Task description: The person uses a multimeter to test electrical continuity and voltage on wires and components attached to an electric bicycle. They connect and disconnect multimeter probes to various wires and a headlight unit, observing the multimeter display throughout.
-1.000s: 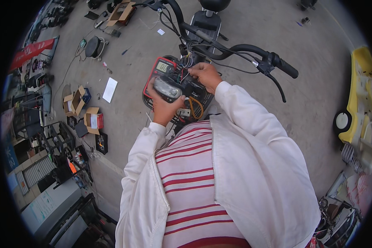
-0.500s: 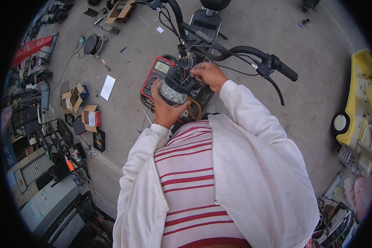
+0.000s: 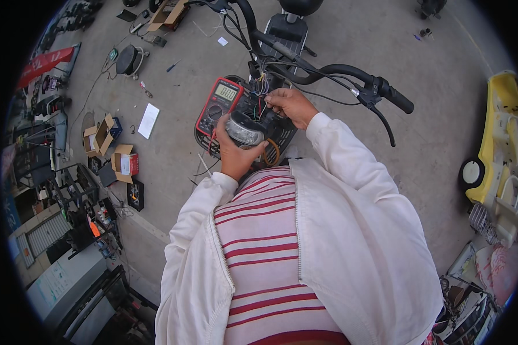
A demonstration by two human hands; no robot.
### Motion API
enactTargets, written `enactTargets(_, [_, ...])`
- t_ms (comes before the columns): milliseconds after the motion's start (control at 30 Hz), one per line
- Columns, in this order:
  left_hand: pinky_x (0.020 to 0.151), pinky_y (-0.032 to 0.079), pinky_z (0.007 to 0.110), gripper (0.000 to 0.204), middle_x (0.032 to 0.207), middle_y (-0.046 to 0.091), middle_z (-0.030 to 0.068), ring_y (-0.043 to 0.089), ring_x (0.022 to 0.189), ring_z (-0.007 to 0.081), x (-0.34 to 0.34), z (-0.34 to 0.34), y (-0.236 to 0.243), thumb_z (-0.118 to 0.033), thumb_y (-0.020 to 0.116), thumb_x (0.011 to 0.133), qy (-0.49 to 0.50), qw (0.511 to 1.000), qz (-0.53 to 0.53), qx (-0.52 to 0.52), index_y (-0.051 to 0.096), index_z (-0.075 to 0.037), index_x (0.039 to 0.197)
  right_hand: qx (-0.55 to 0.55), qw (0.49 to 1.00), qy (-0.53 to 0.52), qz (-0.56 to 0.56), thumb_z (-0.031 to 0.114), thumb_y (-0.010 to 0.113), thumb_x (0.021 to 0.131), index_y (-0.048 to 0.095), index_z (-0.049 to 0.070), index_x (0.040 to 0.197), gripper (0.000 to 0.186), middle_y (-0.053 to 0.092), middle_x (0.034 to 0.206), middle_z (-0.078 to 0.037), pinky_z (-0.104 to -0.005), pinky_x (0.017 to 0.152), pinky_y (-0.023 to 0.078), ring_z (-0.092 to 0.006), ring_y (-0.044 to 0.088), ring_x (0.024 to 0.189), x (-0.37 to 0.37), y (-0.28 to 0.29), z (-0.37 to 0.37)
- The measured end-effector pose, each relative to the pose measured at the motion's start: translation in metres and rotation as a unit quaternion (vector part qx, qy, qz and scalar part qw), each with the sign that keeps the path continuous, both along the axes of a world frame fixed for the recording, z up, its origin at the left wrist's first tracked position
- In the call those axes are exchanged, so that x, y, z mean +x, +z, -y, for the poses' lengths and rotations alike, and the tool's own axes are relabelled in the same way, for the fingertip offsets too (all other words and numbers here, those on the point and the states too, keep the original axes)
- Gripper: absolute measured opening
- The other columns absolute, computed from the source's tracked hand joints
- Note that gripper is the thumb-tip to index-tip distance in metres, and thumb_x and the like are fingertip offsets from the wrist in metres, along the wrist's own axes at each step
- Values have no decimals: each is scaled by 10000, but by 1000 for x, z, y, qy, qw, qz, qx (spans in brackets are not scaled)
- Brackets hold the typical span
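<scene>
My left hand (image 3: 235, 154) is wrapped around a black headlight with a clear lens (image 3: 244, 132), thumb and fingers on opposite sides. Beyond its lens, thin coloured wires (image 3: 261, 87) hang below the handlebar (image 3: 305, 64) of a two-wheeler. My right hand (image 3: 294, 107) pinches at these wires with thumb and forefinger; the exact wire between the fingertips is too small to make out clearly. Left of the headlight, a red and dark multimeter (image 3: 218, 106) with a lit display leans on the black front basket (image 3: 204, 144). An orange-brown cable loop (image 3: 275, 154) shows beside the headlight.
On the right, the handlebar's grip (image 3: 398, 98) and brake lever (image 3: 385, 125) stick out. Opened cardboard boxes (image 3: 105, 138), a white sheet (image 3: 149, 121) and a round black stool (image 3: 128, 60) are on the ground to the left. A yellow vehicle body (image 3: 496, 144) stands far right.
My left hand has tilted and lowered the headlight slightly, so the multimeter's dial shows more fully. The right hand stays at the wires, nearly still.
</scene>
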State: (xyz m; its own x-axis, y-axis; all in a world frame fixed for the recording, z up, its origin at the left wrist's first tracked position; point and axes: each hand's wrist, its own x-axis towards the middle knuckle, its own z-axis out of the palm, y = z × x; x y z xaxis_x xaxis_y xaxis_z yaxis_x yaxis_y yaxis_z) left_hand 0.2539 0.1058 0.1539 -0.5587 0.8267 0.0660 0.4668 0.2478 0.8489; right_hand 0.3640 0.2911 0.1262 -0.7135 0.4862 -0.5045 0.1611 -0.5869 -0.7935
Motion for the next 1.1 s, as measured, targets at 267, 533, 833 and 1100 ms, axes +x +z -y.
enactTargets(267, [995, 391, 354, 1028, 1285, 396, 190, 454, 1179, 264, 2, 3, -2, -141, 855, 598, 7, 996, 93, 0, 196, -39, 1381, 59, 998, 0, 31, 136, 592, 858, 646, 15, 1053, 237, 652, 906, -55, -257, 724, 456, -133, 564, 794, 3, -13, 5])
enactTargets(533, [1017, 379, 348, 944, 1317, 382, 196, 456, 1188, 253, -9, 0, -4, -92, 772, 697, -7, 962, 273, 27, 159, -68, 1415, 139, 985, 95, 28, 137, 628, 821, 626, -36, 1142, 365, 660, 1079, -136, -291, 896, 437, -213, 601, 998, 5, -14, 6])
enactTargets(833, [988, 410, 436, 705, 1334, 442, 121, 510, 1171, 283, -32, -1, -24, -192, 588, 805, 5, 800, 590, 108, 244, -127, 1417, 78, 994, 73, 24, 177, 663, 815, 647, -33, 1104, 357, 665, 1067, -127, -288, 907, 427, -212, 600, 1015, 11, -17, 6])
enactTargets(1100, [954, 426, 409, 574, 1213, 578, 99, 550, 1125, 256, -29, -13, -15, -348, 578, 790, 25, 755, 650, 87, 464, -63, 1275, 48, 997, 61, -24, 157, 662, 845, 649, -8, 1026, 245, 660, 949, -63, -252, 806, 447, -131, 588, 865, 16, -13, 7])
